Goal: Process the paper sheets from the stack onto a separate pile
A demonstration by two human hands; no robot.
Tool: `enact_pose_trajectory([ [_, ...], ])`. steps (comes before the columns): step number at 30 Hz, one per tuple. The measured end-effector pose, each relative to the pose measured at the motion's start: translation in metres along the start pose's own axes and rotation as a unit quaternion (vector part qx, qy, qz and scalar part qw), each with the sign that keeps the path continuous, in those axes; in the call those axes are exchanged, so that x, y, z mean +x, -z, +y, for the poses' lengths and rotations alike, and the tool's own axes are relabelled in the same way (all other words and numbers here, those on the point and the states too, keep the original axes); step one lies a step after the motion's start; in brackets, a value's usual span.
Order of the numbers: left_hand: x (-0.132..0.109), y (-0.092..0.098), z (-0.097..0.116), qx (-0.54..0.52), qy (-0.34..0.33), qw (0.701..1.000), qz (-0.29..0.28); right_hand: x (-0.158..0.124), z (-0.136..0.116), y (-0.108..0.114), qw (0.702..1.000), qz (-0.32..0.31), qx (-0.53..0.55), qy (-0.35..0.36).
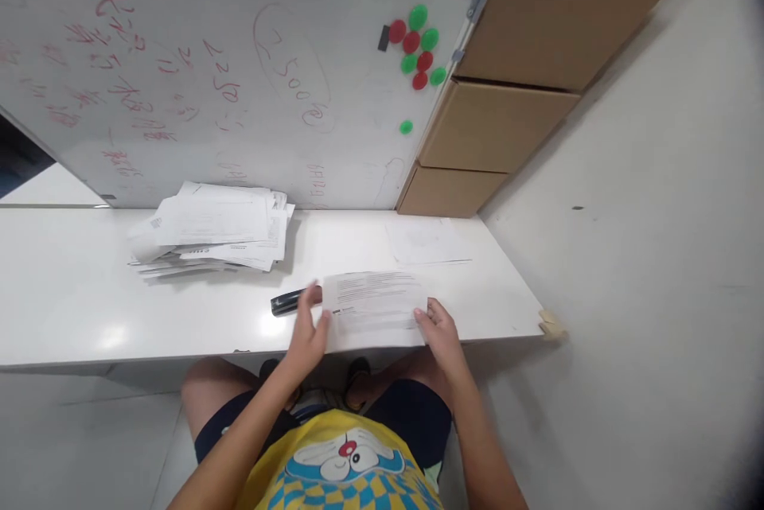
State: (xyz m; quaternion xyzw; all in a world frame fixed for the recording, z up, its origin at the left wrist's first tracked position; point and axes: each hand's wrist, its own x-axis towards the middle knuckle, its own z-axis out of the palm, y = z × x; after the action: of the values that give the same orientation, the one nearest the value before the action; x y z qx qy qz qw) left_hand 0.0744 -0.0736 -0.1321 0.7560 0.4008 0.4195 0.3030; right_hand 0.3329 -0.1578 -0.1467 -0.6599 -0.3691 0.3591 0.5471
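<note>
A small stack of printed sheets (373, 305) lies at the near edge of the white table (72, 295). My left hand (309, 331) rests at the stack's left side with fingers stretched out, a little blurred. My right hand (440, 327) pinches the stack's right edge between curled fingers. A black stapler (290, 301) lies just left of the sheets, beside my left fingertips.
A messy pile of papers (215, 231) sits at the back left of the table. One single sheet (426, 243) lies behind the stack. A whiteboard (239, 72) with red writing and magnets (418, 48) leans behind; cardboard boxes (495, 120) stand at the right.
</note>
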Motion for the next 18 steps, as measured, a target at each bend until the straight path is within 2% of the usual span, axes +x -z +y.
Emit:
enact_pose_trajectory([
  [1,0.007,0.009,-0.004,0.032,0.011,0.999,0.003,0.006,-0.001,0.003,0.999,-0.023,-0.006,-0.022],
  [3,0.023,0.026,-0.015,0.145,0.024,0.987,-0.067,0.019,0.001,0.005,0.997,-0.053,-0.009,-0.053],
  [5,0.034,0.039,-0.025,0.279,0.021,0.944,-0.174,0.031,0.007,0.003,0.996,-0.067,-0.004,-0.062],
  [7,0.04,0.045,-0.033,0.369,0.003,0.9,-0.233,0.039,0.014,-0.003,0.995,-0.074,0.002,-0.065],
  [9,0.041,0.047,-0.037,0.407,-0.025,0.879,-0.246,0.042,0.021,-0.009,0.995,-0.076,0.004,-0.067],
  [11,0.04,0.048,-0.038,0.415,-0.041,0.875,-0.245,0.042,0.026,-0.013,0.995,-0.079,0.004,-0.064],
  [14,0.04,0.048,-0.039,0.403,-0.049,0.881,-0.244,0.04,0.029,-0.013,0.995,-0.085,0.001,-0.049],
  [18,0.039,0.049,-0.043,0.376,-0.079,0.895,-0.229,0.037,0.025,-0.012,0.996,-0.065,-0.059,-0.018],
])
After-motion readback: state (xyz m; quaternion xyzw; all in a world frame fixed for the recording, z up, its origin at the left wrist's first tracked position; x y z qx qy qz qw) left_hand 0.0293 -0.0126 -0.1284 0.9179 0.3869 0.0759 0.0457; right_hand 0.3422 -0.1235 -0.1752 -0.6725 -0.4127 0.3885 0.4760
